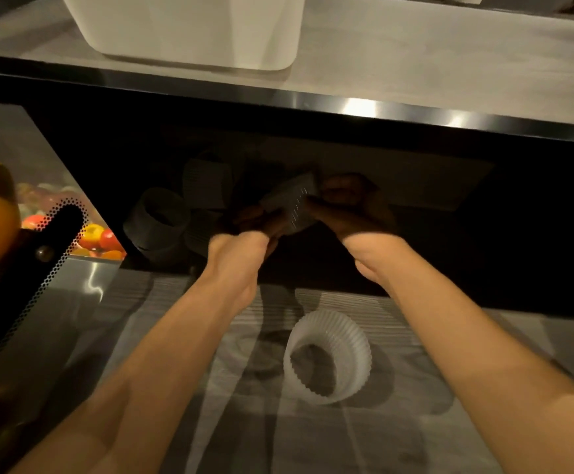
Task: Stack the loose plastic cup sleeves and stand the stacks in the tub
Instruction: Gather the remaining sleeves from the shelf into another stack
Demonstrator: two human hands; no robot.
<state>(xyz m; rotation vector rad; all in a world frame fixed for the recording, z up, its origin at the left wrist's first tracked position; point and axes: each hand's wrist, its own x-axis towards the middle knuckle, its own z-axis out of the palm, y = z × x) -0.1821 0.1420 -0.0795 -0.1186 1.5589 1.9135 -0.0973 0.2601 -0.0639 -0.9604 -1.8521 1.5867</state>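
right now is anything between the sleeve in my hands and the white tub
Yes. The left hand and right hand hold the sleeve in the recess under the counter; the tub sits on top. The counter's front edge lies between them, so the sleeve likely has to come out and up round it.

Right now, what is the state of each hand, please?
Left hand: grips the cup sleeve.
Right hand: grips the same cup sleeve.

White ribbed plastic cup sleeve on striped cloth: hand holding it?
No, the white ribbed sleeve lies alone on the striped cloth, left hand and right hand beyond it.
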